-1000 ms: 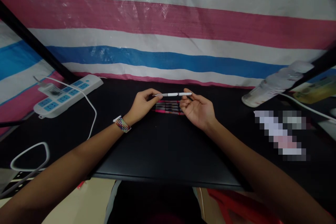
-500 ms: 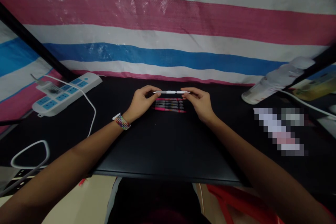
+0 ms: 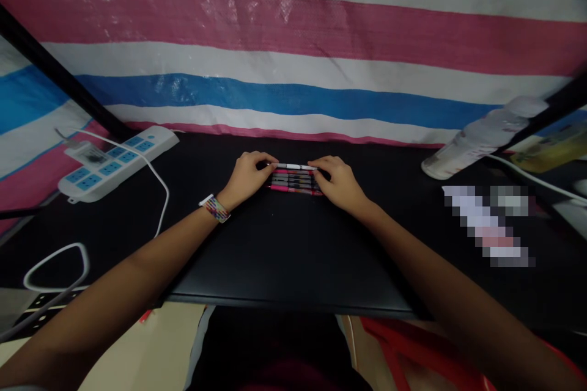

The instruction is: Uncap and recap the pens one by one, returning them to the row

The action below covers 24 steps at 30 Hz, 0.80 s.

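Between my two hands lies a white pen [image 3: 293, 166], level and crosswise, just behind a row of several pens [image 3: 296, 181] with pink and grey-black barrels. My left hand [image 3: 249, 176], a colourful woven band at its wrist, pinches the pen's left end. Fingers of my right hand [image 3: 340, 182] are closed at its right end, partly covering the right tips of the row. The pen appears to sit at or very near the black table [image 3: 293, 250]; whether it touches the surface I cannot tell.
A white power strip [image 3: 119, 162] with a plugged-in charger and white cable stands at the left. At the right are a clear bottle [image 3: 477, 140], a container of yellowish liquid [image 3: 550, 146] and blurred-out items. A striped plastic sheet [image 3: 293, 49] hangs behind the table.
Both hands have lowered the white pen towards me, up against the back of the row. My right hand has shifted slightly left and its fingers point further down.
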Available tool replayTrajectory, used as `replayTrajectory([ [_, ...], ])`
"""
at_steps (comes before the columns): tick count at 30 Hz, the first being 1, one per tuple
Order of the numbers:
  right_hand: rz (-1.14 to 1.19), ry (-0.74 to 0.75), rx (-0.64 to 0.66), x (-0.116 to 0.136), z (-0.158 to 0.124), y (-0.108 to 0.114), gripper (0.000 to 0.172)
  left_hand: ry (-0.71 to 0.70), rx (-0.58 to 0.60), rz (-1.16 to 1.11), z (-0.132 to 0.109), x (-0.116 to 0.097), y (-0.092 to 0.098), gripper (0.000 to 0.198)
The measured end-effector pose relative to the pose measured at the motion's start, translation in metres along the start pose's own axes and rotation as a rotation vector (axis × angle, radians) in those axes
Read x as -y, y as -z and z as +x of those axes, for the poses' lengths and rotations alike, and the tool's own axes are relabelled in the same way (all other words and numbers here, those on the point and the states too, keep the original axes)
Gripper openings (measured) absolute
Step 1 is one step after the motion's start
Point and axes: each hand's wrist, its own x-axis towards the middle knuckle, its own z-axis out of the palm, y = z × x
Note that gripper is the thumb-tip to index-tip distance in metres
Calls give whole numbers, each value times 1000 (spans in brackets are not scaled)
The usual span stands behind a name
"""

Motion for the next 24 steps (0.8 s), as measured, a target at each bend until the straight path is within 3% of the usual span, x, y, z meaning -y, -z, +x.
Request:
replayTrajectory([
  [10, 22, -18, 18, 3, -2, -1, 33, 25, 18, 22, 1, 2, -1, 16],
  [14, 49, -35, -34, 4, -3, -1, 36, 31, 6, 11, 0, -2, -1, 20],
  [20, 307, -180, -210, 4, 1, -12, 36, 89, -40, -268, -4, -21, -10, 27],
  [24, 453, -270, -248, 10, 4, -24, 36, 167, -15, -505, -5, -33, -18, 28],
])
